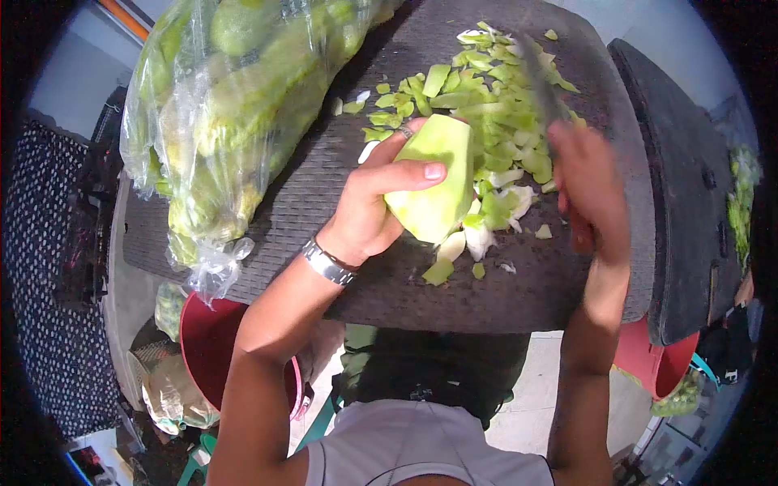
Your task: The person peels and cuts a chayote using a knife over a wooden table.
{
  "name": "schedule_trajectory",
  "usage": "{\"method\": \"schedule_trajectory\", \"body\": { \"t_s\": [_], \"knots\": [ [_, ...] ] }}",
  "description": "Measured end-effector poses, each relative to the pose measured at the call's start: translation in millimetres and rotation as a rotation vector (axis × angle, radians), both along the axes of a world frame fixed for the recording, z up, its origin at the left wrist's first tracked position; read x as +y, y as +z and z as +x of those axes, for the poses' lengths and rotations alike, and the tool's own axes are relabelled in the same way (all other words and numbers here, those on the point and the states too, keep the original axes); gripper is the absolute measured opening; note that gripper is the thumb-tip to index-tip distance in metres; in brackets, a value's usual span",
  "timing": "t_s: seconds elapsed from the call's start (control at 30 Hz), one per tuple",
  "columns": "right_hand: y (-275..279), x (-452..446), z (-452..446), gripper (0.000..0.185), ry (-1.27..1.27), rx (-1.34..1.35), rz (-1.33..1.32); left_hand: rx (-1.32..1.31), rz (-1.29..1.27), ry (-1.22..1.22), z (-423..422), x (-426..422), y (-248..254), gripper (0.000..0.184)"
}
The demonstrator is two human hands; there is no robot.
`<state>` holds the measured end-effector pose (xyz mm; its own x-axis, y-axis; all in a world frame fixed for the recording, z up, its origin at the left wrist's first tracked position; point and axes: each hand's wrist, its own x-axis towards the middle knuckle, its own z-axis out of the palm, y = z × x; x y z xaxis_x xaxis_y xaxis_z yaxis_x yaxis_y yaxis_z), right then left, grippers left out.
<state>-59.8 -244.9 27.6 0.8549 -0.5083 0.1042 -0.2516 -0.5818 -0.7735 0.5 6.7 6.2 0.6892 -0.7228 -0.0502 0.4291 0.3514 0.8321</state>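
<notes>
My left hand (377, 190) is closed round a large pale-green peeled fruit (438, 174) with flat cut facets. Its thumb lies across the near face. In my right hand (590, 182), blurred by motion, is a long-bladed knife (541, 81), its blade pointing up and away from me. The knife is to the right of the fruit and apart from it. Beneath and beyond the fruit, green and white peelings (502, 121) lie scattered over the dark ribbed tabletop (389, 304).
A clear plastic bag (243, 121) full of green fruits rests on the table's left side. Below the table edge stand a red bucket (212, 348) on the left and another red bucket (656, 360) on the right. A dark board or chair back (673, 194) is at the right.
</notes>
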Motion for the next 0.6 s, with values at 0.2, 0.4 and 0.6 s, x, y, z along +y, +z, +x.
{"method": "schedule_trajectory", "body": {
  "t_s": [0.2,0.4,0.6],
  "knots": [
    [-4.5,-0.2,8.0,0.033,0.069,0.007,0.076,0.131,-0.075,0.078,0.5,-0.2,-8.8,0.073],
    [-21.7,13.3,10.3,0.025,0.188,-0.194,-0.239,0.333,-0.189,0.039,9.8,4.4,-3.3,0.060],
    [-10.6,36.5,2.0,0.026,0.298,-0.111,0.113,0.580,-0.329,0.211,12.8,1.8,-7.8,0.058]
  ]
}}
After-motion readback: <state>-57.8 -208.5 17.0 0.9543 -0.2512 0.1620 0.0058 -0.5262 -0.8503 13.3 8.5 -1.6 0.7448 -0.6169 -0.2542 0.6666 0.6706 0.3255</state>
